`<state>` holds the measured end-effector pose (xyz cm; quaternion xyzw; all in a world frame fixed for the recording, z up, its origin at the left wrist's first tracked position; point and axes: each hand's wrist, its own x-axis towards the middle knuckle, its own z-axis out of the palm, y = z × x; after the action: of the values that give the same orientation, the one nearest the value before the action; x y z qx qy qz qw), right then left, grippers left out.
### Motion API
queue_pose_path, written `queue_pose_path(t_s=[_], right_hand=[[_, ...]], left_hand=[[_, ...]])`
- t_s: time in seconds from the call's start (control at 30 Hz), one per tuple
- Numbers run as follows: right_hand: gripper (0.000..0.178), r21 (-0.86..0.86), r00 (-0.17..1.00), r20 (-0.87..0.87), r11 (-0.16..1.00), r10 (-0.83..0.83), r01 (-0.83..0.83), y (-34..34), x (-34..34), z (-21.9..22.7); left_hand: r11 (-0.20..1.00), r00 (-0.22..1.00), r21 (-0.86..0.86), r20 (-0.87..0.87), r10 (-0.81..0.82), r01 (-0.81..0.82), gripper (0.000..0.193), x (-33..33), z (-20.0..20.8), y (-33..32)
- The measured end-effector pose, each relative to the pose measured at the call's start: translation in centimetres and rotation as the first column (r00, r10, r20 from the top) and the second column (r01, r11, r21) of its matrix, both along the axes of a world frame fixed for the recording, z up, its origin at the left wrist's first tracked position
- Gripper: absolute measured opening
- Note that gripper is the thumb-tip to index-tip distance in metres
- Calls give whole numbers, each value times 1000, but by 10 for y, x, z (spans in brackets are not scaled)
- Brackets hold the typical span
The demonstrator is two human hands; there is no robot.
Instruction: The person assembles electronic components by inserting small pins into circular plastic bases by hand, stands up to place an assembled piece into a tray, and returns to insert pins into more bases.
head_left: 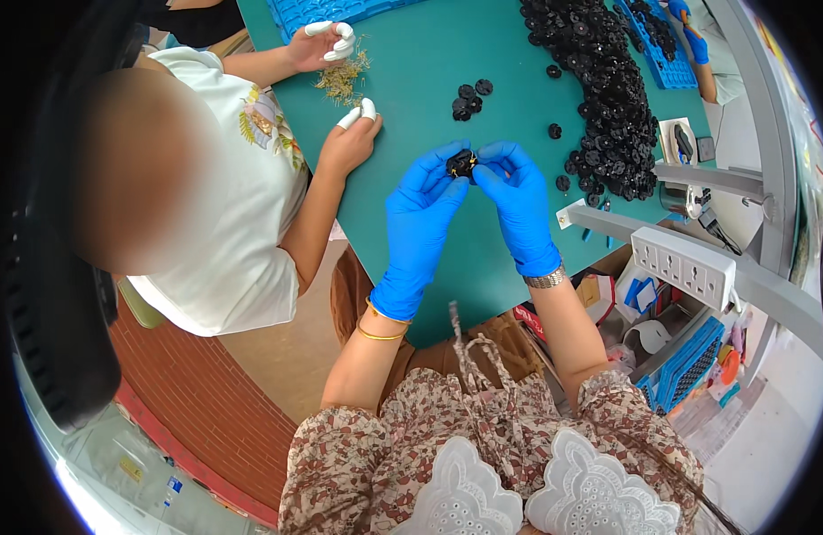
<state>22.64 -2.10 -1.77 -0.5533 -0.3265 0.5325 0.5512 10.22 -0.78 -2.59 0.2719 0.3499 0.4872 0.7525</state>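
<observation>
Between my two blue-gloved hands I hold a small round black plastic part (461,163) with thin brass-coloured bits sticking out at its sides. My left hand (423,201) grips it from the left, fingers closed around its edge. From the other side, my right hand (511,192) pinches it near a brass bit with thumb and forefinger. The part is held above the green tabletop (411,107). A little beyond my hands lies a small group of similar black discs (466,103).
A large heap of black discs (608,98) spreads along the right. On the left, a co-worker's hands (345,134) with white finger covers are by a pile of brass pins (343,82). Blue trays (670,69) stand at the far edge. A metal frame with a power strip (683,267) crosses the right.
</observation>
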Motion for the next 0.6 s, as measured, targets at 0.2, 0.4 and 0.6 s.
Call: queue_pose_path(t_s=[0.2,0.4,0.6], right_hand=[[18,-29,994,-98,999,-39,36,0,-8,-6],[17,-3,984,-113,990,-139,140,-2,-16,-5],[22,12,999,13,999,50,-50,0,4,11]], left_hand=[[1000,1000,-5,-7,-7,7,37,-3,-3,1],[999,999,-25,24,35,-35,35,0,-1,2],[977,981,-211,187,42,-2,38,-14,8,8]])
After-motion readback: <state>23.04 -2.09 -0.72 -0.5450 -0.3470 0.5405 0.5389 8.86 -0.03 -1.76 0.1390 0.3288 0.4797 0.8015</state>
